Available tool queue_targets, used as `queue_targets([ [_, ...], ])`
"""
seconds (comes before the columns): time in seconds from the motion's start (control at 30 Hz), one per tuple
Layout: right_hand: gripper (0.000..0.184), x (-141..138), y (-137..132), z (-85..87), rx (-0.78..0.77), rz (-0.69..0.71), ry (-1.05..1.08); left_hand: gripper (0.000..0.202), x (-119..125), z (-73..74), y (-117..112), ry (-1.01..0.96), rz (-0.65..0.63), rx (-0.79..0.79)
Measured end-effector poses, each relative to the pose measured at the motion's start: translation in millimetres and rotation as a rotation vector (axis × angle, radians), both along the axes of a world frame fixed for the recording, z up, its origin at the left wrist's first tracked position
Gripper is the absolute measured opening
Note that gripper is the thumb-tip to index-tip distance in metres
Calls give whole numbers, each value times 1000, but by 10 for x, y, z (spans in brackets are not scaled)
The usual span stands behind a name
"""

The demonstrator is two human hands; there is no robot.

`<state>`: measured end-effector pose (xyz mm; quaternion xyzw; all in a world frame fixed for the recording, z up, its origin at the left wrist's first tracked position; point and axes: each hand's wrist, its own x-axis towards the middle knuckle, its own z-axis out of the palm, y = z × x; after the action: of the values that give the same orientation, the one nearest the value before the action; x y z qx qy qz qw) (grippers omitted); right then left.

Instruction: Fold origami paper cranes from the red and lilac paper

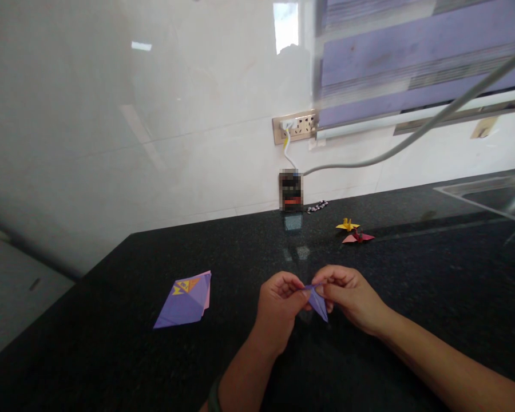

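A small piece of folded purple origami paper point(319, 306) is pinched between both hands above the dark countertop, its pointed end hanging down toward me. My left hand point(282, 306) grips its upper left part between thumb and curled fingers. On the upper right part, my right hand point(349, 294) closes thumb and fingers on the same paper. The fingers hide much of the top folds. Farther back, to the right, sit a yellow paper crane point(347, 225) and a pink and red paper crane point(358, 237), close together.
A purple sheet with yellow and orange shapes point(184, 306) lies at the left over pink paper. Against the wall stands a dark, blurred-out device point(290, 191) beside a beaded strap point(317, 206). A grey cable point(369, 163) runs right from it. A metal-rimmed edge point(476, 200) is at far right.
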<state>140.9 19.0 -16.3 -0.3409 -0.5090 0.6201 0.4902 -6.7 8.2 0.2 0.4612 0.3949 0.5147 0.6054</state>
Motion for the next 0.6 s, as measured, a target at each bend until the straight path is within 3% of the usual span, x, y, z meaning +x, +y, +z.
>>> queue_targets([
  [0.23, 5, 27, 11, 50, 105, -43, -63, 20, -34, 40, 4, -74, -84, -126],
  [0.47, 12, 53, -14, 120, 370, -71, -309, 26, -47, 30, 21, 100, -119, -149],
  [0.6, 20, 38, -24, 139, 267, -42, -306, 21, -69, 21, 39, 129, -51, -65],
])
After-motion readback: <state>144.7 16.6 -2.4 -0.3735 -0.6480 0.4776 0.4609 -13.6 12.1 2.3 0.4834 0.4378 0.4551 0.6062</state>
